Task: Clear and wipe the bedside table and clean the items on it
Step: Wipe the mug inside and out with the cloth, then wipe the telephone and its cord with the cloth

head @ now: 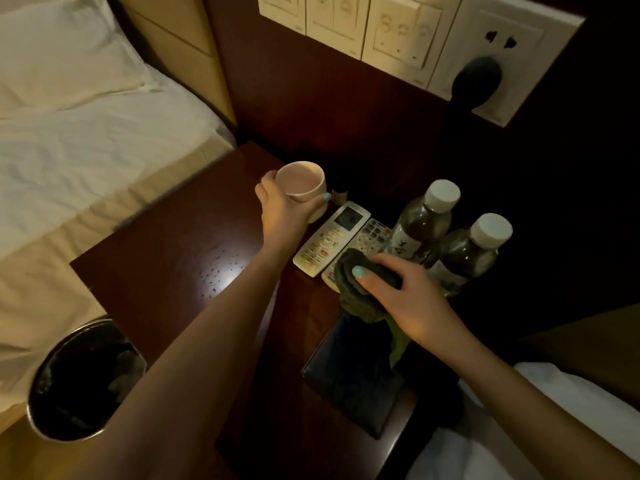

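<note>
My left hand (pixel 282 211) grips a pale pink cup (pixel 301 180) at the back of the dark wooden bedside table (pixel 180 258). My right hand (pixel 401 296) holds a bunched dark green cloth (pixel 356 282), pressed down on the near end of one of two white remote controls (pixel 329 242) (pixel 372 235). Two bottles with white caps (pixel 424 223) (pixel 474 254) stand to the right of the remotes. A small dark vial (pixel 339 190) stands just behind the cup. A dark flat folder (pixel 353 375) lies at the table's near right, partly under the cloth.
A bed with white sheets (pixel 69 140) borders the table on the left. A round bin with a black liner (pixel 86 379) stands on the floor at lower left. Wall switches (pixel 398 32) and a socket with a black plug (pixel 478 81) sit above the table. White bedding (pixel 519 438) lies at lower right.
</note>
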`<state>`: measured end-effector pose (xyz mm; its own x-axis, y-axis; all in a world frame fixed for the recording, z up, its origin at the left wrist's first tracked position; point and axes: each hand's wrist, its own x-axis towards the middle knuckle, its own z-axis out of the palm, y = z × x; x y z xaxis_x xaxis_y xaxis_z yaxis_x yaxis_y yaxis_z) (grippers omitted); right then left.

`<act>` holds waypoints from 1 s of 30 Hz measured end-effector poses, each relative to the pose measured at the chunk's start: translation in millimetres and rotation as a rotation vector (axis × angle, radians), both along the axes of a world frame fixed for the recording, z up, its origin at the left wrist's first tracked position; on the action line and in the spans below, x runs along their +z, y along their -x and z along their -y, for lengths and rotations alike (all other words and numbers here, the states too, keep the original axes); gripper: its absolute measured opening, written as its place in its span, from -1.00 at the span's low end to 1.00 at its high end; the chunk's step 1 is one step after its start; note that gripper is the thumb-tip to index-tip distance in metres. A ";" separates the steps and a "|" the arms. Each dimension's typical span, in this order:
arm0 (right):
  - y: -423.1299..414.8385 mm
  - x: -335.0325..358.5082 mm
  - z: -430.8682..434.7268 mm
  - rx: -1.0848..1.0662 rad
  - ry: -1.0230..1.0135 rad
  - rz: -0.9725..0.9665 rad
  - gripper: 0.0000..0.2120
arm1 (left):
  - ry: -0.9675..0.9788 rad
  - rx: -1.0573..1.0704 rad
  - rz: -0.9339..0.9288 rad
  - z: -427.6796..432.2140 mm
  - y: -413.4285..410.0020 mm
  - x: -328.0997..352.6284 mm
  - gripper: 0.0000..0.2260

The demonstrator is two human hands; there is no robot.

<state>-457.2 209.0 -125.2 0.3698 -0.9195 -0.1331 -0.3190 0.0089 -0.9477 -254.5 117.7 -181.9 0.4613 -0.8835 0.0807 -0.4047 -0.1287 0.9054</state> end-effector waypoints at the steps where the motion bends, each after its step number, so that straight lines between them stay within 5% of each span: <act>1: 0.7 -1.2 0.8 0.003 -0.005 0.016 -0.90 | 0.007 -0.003 0.005 1.7 1.0 -1.6 -0.16; 9: 3.3 -11.7 2.5 0.039 -0.057 0.055 -0.89 | -0.041 -0.141 0.047 -2.4 -1.0 -11.1 -0.02; 30: -23.8 5.7 2.7 0.061 0.063 -0.071 -0.91 | -0.050 -0.281 0.336 -66.0 -58.0 31.0 -0.27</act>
